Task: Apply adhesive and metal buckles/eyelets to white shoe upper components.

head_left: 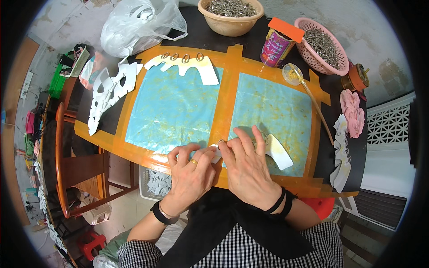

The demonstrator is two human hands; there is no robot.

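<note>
Head view: bare left hand (193,173) with fingers bent, tips gathered at the left end of a white, curved, scalloped flat piece (280,156); bare right hand (250,166) with index finger pointed down beside a silvery metal ring (221,141), other fingers raised and spread. Thumbs mostly hidden, so impossible to tell whether truly pinching. Scalloped piece largely under the right fingers, one end jutting out to their right.

Step in hand, judging by the pose: pressing or settling the piece's edge around a ring. Next move probably calling for gentle fingertip pressure, with the piece kept flat.

By count: around the fingers, two shiny blue panels (172,111) framed in orange tape (225,89); on the handled piece, at least two rings. Beyond the left fingers, one similar white piece (206,73) with four rings. Beyond the right fingers, one beige round bowl (232,27) and one pink plastic basket (331,69), both full of metal pieces too many to count; nearer, one clear round dish (288,72) with yellow paste and one slim wooden stick (318,107).
</note>
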